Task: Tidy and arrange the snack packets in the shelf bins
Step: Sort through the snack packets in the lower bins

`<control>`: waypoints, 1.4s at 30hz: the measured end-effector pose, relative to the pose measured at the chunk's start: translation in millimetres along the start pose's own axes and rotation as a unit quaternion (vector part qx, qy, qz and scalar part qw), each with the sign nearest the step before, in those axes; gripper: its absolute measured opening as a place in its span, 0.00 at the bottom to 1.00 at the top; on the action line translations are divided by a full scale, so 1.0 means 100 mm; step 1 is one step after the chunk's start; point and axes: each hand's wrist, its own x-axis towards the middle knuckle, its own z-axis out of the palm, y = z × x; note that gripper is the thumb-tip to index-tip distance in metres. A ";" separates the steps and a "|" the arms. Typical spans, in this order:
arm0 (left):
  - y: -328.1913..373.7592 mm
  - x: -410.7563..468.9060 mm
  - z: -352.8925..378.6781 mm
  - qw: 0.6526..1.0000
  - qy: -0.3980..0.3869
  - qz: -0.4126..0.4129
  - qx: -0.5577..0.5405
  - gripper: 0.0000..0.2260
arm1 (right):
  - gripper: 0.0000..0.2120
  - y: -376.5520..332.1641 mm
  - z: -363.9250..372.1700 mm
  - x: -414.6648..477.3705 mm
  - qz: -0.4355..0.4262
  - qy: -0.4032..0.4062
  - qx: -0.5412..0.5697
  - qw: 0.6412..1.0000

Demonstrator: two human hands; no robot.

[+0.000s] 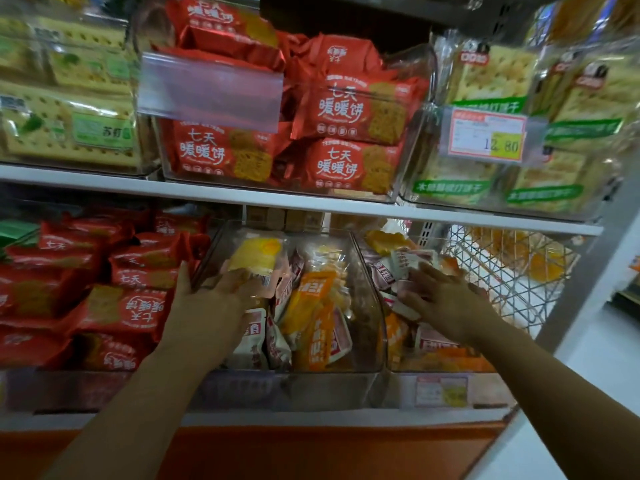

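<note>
Listener: Shelves (242,197), what do they hold?

Describer: Two white shelves, seen from above and close up. On the upper one a clear bin of red packets (339,109) sits in the middle, with see-through cracker packs (491,74) on either side. A price tag (485,136) hangs at the front of the right-hand crackers.

Listener: And lower down?

Describer: More red packets lie heaped at the left. Just beside them stands a clear middle bin (360,341) crammed with orange packets (311,313) and white ones, standing and leaning at all angles. Touching its right side is a second clear bin (446,367), also a jumble of orange and white. A wire basket (502,271) stands at the far right.

Listener: Where are the hands?

Describer: Both bare arms reach in from below. The left hand (214,299) is at the middle bin's left wall, thumb raised apart, fingers fairly straight and laid against the lower end of a yellow packet (256,258) at the back left of that bin. The picture is blurred, so a firm clasp cannot be made out. The right hand (446,299) is over the second bin, fingers spread wide, tips resting on white packets (405,261) on top of the pile.
</note>
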 end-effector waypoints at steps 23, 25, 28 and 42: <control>-0.10 0.04 -0.04 0.997 -0.026 0.033 0.057 0.28 | 0.15 -1.02 0.07 0.06 -0.213 0.048 -0.139 0.966; -0.18 0.07 0.00 0.997 -0.054 0.028 0.037 0.26 | 0.14 -1.12 0.03 -0.01 -0.245 0.118 -0.121 0.955; -0.21 0.10 -0.05 0.996 -0.088 0.023 -0.010 0.25 | 0.13 -1.42 -0.03 -0.11 -0.321 0.079 0.082 0.940; -0.32 0.09 -0.03 0.991 -0.106 0.044 -0.066 0.21 | 0.25 -1.74 0.37 0.33 -0.296 -0.178 0.198 0.917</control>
